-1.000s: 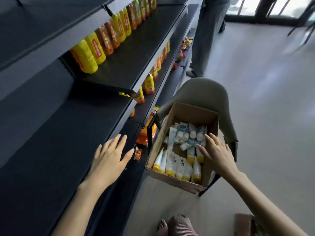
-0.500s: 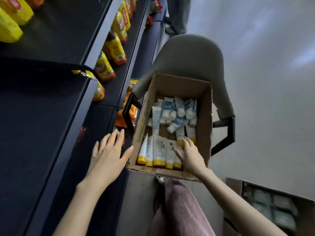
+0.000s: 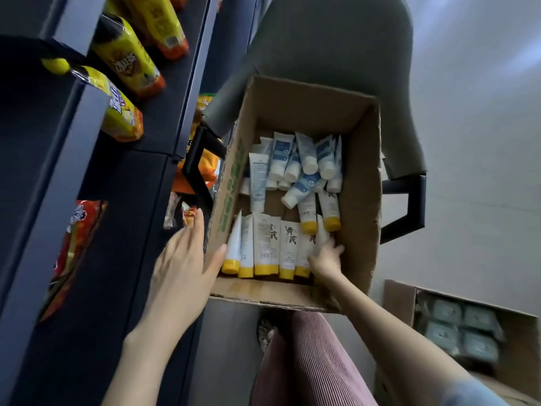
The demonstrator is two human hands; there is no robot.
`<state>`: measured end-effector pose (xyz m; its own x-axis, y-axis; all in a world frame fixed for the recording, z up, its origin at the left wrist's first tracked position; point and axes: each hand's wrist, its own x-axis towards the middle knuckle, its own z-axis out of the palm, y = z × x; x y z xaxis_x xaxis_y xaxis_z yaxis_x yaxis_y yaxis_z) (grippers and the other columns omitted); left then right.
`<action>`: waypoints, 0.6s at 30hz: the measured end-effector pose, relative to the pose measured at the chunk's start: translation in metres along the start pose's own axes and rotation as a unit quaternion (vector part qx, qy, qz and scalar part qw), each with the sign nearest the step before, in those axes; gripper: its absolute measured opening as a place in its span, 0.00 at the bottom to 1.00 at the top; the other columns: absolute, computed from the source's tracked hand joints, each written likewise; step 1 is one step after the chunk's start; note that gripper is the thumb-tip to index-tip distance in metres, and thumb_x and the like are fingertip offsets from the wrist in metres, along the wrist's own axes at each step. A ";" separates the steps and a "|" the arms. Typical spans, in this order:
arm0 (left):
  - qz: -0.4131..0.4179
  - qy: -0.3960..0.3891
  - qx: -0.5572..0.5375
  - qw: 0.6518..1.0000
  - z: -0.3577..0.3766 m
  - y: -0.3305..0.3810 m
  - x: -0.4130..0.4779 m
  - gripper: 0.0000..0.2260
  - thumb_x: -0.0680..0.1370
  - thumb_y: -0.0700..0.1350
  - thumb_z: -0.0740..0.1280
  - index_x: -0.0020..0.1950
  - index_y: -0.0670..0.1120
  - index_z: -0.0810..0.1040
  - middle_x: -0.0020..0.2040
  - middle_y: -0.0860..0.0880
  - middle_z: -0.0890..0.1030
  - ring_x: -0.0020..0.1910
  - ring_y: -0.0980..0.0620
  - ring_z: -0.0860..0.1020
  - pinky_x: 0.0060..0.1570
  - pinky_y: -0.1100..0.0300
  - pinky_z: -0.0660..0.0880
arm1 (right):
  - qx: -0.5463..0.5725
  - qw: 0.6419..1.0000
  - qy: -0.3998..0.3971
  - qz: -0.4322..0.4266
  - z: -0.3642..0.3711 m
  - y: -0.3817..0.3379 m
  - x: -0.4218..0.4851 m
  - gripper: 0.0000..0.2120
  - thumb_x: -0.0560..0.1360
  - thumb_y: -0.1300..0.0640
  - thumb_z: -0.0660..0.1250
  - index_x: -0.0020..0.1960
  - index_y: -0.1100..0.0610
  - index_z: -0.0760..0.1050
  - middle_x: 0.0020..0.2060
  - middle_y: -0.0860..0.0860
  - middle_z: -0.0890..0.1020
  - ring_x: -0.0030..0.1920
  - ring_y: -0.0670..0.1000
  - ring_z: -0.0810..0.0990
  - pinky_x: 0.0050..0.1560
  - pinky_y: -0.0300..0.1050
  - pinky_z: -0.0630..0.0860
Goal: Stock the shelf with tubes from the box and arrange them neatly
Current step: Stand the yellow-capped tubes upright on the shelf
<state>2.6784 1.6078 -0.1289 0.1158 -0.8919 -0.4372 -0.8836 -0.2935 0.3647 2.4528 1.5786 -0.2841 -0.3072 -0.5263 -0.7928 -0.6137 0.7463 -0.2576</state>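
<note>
Left hand (image 3: pixel 181 268) spread against the box (image 3: pixel 363 200), right hand (image 3: pixel 326 259) curled round a yellow-capped tube (image 3: pixel 322 232) — looks light, squashy — grip mid-body

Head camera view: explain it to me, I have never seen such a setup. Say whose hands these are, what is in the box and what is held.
There is no machine: a person wears one camera on the head, looking down at their hands. A cardboard box stands on a grey chair beside dark shelves with snack bags. In it lie yellow-capped tubes in a near row and blue-labelled tubes piled behind. The left hand is open by the box's left wall. The right hand grips the row's end tube.
</note>
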 end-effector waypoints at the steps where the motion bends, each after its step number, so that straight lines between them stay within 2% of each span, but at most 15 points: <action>1: 0.000 0.002 -0.007 1.000 0.003 0.000 0.000 0.33 0.78 0.61 0.50 0.78 0.53 0.41 0.77 0.51 0.58 0.76 0.54 0.53 0.70 0.50 0.58 | -0.001 1.000 0.006 0.002 0.000 0.001 0.004 0.28 0.78 0.60 0.63 0.73 0.64 0.54 0.68 0.64 0.58 0.65 0.65 0.67 0.67 0.55 0.67; 4: 0.007 0.004 -0.031 0.999 0.014 0.004 0.000 0.31 0.79 0.60 0.51 0.78 0.54 0.41 0.77 0.52 0.59 0.75 0.55 0.53 0.70 0.50 0.59 | 0.021 1.000 0.008 -0.013 0.005 0.008 0.013 0.27 0.78 0.55 0.63 0.73 0.63 0.58 0.69 0.64 0.62 0.68 0.64 0.64 0.69 0.55 0.63; 7: 0.018 0.000 -0.048 0.999 0.023 0.007 0.001 0.31 0.79 0.58 0.52 0.78 0.54 0.42 0.77 0.53 0.58 0.75 0.56 0.53 0.71 0.52 0.58 | 0.152 0.988 -0.011 0.035 0.014 0.015 0.013 0.28 0.76 0.53 0.66 0.72 0.61 0.62 0.66 0.60 0.72 0.65 0.61 0.71 0.65 0.56 0.70; 10: 0.023 -0.009 -0.052 0.998 0.029 0.009 0.000 0.30 0.79 0.58 0.52 0.78 0.54 0.44 0.77 0.54 0.58 0.75 0.58 0.52 0.71 0.54 0.56 | 0.246 0.965 -0.016 0.087 0.018 0.017 0.013 0.25 0.75 0.55 0.68 0.69 0.61 0.66 0.63 0.60 0.75 0.62 0.60 0.75 0.62 0.55 0.73; 12: 0.026 -0.012 -0.046 0.999 0.031 0.007 0.001 0.29 0.80 0.58 0.52 0.78 0.54 0.47 0.77 0.55 0.57 0.75 0.58 0.52 0.71 0.55 0.56 | 0.300 0.948 -0.040 0.099 0.013 0.013 0.012 0.25 0.75 0.57 0.69 0.68 0.61 0.66 0.62 0.59 0.76 0.61 0.59 0.77 0.54 0.51 0.77; 14: 0.024 -0.014 -0.048 0.998 0.033 0.006 0.001 0.28 0.80 0.58 0.52 0.78 0.54 0.49 0.77 0.55 0.57 0.75 0.59 0.52 0.71 0.55 0.56 | 0.359 0.924 -0.082 0.100 0.005 0.007 0.004 0.24 0.75 0.60 0.69 0.68 0.62 0.66 0.60 0.58 0.77 0.55 0.56 0.79 0.37 0.41 0.78; 15: 0.020 -0.015 -0.054 0.998 0.034 0.006 0.000 0.27 0.80 0.57 0.52 0.78 0.53 0.51 0.77 0.56 0.58 0.74 0.59 0.53 0.71 0.55 0.56 | 0.374 0.917 -0.104 0.094 0.001 0.005 -0.002 0.23 0.75 0.61 0.69 0.66 0.64 0.66 0.58 0.58 0.77 0.51 0.54 0.80 0.32 0.38 0.77; 16: 0.017 -0.017 -0.062 0.998 0.034 0.006 0.000 0.27 0.80 0.57 0.53 0.77 0.53 0.52 0.76 0.55 0.58 0.74 0.58 0.53 0.71 0.55 0.56 | 0.376 0.914 -0.128 0.084 -0.002 0.003 -0.009 0.23 0.74 0.61 0.70 0.65 0.66 0.67 0.57 0.58 0.78 0.48 0.53 0.80 0.32 0.37 0.77; 18: 0.013 -0.022 -0.078 0.997 0.035 0.007 0.000 0.25 0.80 0.56 0.53 0.77 0.53 0.55 0.76 0.56 0.60 0.74 0.58 0.55 0.70 0.56 0.57 | 0.362 0.915 -0.170 0.051 -0.002 0.001 -0.022 0.24 0.73 0.61 0.71 0.64 0.68 0.68 0.57 0.61 0.79 0.50 0.55 0.80 0.44 0.41 0.79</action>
<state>2.6564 1.6176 -0.1554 0.0698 -0.8848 -0.4608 -0.8041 -0.3233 0.4989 2.4575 1.5900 -0.2655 -0.0159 -0.3731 -0.9277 0.0851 0.9239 -0.3730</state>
